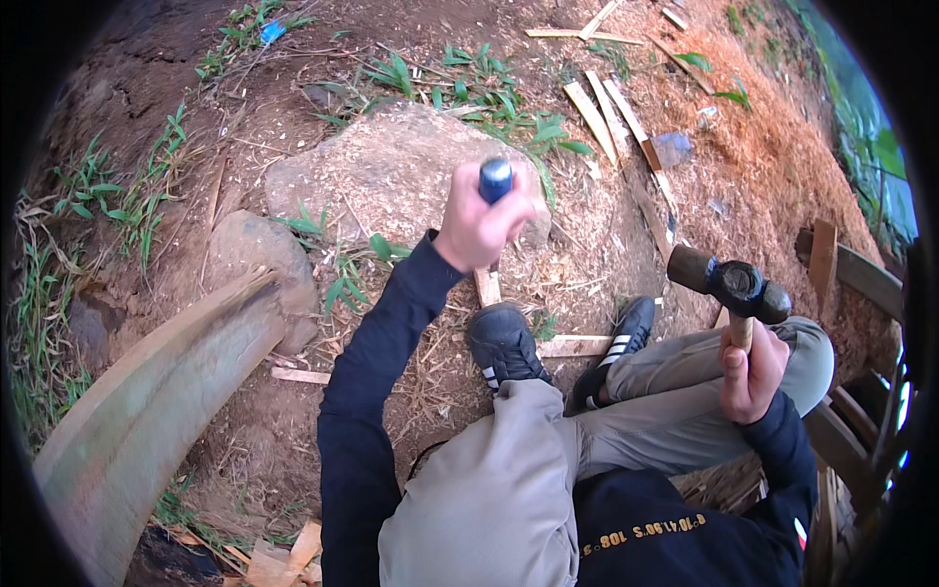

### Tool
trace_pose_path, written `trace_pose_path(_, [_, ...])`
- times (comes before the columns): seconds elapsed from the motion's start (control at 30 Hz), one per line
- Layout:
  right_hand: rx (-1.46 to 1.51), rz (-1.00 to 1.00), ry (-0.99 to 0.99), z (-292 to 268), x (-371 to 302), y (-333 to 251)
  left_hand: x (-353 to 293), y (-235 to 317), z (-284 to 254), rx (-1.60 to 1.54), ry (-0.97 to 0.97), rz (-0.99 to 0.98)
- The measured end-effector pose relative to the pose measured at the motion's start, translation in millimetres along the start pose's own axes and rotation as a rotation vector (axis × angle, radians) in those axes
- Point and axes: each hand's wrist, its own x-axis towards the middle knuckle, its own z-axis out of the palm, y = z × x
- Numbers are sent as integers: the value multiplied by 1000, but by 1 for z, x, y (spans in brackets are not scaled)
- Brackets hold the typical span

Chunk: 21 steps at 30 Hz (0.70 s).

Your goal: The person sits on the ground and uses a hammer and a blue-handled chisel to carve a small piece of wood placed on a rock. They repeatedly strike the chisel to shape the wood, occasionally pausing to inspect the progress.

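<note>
My left hand (481, 217) is closed round a tool with a dark blue, shiny-topped handle (496, 178), held upright like a chisel. Its lower end is hidden beneath the fist. Just below that hand, a narrow strip of wood (487, 287) runs to the toe of my black shoe (504, 342). On the right, my right hand (752, 377) grips a hammer (736, 284) by its pale wooden handle, near the head. The hammer's dark metal head is raised above my bent knee, with one cylindrical and one rounded end. The two tools are well apart.
A flat rock (381, 161) dusted with wood chips lies beyond my left hand. A long curved timber (176, 382) rests against a smaller stone (256, 249) at left. Wood strips (592, 122) and orange-brown shavings (773, 147) cover the ground at far right. Boards (861, 274) stand at the right edge.
</note>
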Motion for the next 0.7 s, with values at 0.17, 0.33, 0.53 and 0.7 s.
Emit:
trace_pose_path(0.17, [3, 3, -5, 1, 5, 0, -49, 7, 36, 532, -434, 474])
trace_pose_path(0.33, [42, 4, 2, 2, 10, -1, -73, -13, 50, 593, -638, 517])
trace_pose_path(0.53, [67, -3, -15, 5, 18, -8, 16, -6, -26, -113, 133, -147])
trace_pose_path(0.7, [69, 6, 30, 4, 15, -13, 38, -23, -46, -363, 140, -305])
